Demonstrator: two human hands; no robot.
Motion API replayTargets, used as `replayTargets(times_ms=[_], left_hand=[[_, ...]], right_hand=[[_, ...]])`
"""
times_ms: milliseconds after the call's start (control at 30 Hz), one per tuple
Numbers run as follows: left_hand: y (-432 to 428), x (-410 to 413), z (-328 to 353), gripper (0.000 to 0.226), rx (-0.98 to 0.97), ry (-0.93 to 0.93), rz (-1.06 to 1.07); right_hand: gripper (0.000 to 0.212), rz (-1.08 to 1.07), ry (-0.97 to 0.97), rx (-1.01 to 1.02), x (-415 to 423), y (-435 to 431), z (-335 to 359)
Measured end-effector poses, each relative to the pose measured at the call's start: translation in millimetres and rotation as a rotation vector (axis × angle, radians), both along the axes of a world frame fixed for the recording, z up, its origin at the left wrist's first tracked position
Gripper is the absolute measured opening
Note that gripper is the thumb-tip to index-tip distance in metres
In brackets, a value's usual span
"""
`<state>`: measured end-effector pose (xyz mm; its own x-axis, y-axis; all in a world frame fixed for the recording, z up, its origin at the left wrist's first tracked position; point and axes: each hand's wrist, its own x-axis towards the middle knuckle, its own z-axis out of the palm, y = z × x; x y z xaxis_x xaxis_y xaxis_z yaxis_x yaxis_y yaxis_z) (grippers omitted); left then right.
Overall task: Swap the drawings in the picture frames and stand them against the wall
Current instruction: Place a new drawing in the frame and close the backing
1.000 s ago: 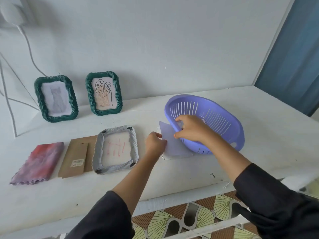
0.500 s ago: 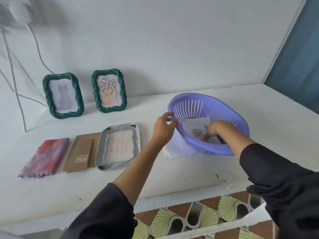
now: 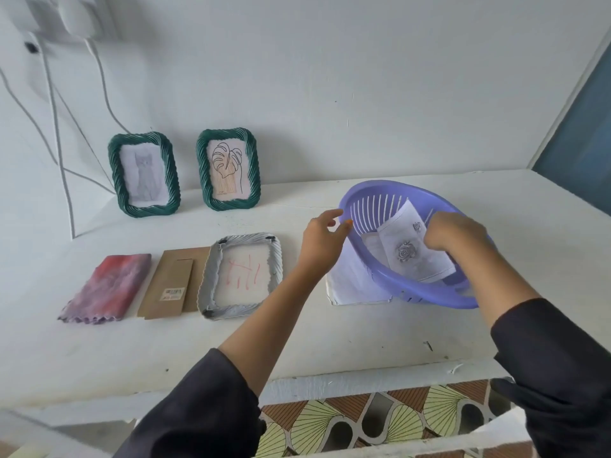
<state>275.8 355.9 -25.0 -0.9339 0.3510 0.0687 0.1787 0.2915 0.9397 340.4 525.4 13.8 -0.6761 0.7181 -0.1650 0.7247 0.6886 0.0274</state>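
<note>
Head view: the right hand [image 3: 453, 233] reaches into the tilted purple basket [image 3: 429, 297], fingers curled and pinching the rose drawing [image 3: 408, 256]. The left hand [image 3: 322, 242] hovers just beside the basket rim, fingers loosely spread and holding nothing. A grey frame [image 3: 275, 264] lies flat on the table [image 3: 330, 342]. Two green frames [image 3: 116, 180] [image 3: 253, 170] stand against the wall.

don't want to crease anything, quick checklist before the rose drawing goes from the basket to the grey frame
1. right hand grips rose drawing: ok
2. left hand free, open by purple basket rim: ok
3. grey frame face down, cardboard backing off beside it: ok
4. grey frame emptied: not ok, red-marked sheet lies in it
5. basket steady: cannot tell, it sits tilted on loose papers
</note>
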Motion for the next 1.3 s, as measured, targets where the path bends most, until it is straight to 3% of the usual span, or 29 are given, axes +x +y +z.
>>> replayTargets(times_ms=[133,200,267,367,433,500,600,700,767,933,1033,1300], left_hand=[[-15.9,7.3,17.4,0.029,0.146,-0.011,-0.047],[-26.4,11.2,29.2,0.024,0.239,-0.127,-0.134],[-37.9,11.1,36.3,0.025,0.319,-0.27,-0.192],[-63.8,2.6,29.9,0.023,0.356,-0.287,-0.071],[-88.9,-9.4,17.7,0.019,0.28,-0.269,0.065],[-116.0,-20.5,7.2,0.021,0.188,-0.287,0.12],[-146.3,-36.2,-6.7,0.027,0.126,-0.358,0.14],[-160.6,-46.3,-19.4,0.021,0.041,-0.385,0.144],[-164.9,-49.8,-26.3,0.016,-0.079,-0.309,0.126],[-175.3,-56.1,-38.2,0.044,-0.393,-0.011,0.244],[-177.9,-59.0,-43.5,0.051,-0.533,-0.008,0.195],[-182.4,-63.5,-46.1,0.049,-0.556,-0.041,0.149]], right_hand=[[0.021,0.102,0.257,0.008,13.4,-41.8,43.0],[0.015,0.222,0.375,0.032,17.0,-79.1,55.7],[0.02,0.364,0.371,0.037,16.9,-120.7,58.6],[0.024,0.544,0.336,-0.071,1.4,-164.8,42.9],[0.033,0.584,0.316,-0.288,-9.3,-177.0,28.9],[0.027,0.557,0.383,-0.534,-19.9,-176.6,11.2],[0.047,0.439,0.491,-0.637,-37.9,-173.0,-22.0],[0.047,0.297,0.593,-0.755,-58.0,-182.4,-49.8],[0.039,0.249,0.632,-0.721,-69.4,-189.4,-62.4],[0.028,0.28,0.581,-0.59,-86.5,-194.6,-78.9],[0.024,0.303,0.556,-0.561,-89.0,-195.4,-84.1],[0.029,0.388,0.476,-0.486,-82.9,-191.8,-88.1]])
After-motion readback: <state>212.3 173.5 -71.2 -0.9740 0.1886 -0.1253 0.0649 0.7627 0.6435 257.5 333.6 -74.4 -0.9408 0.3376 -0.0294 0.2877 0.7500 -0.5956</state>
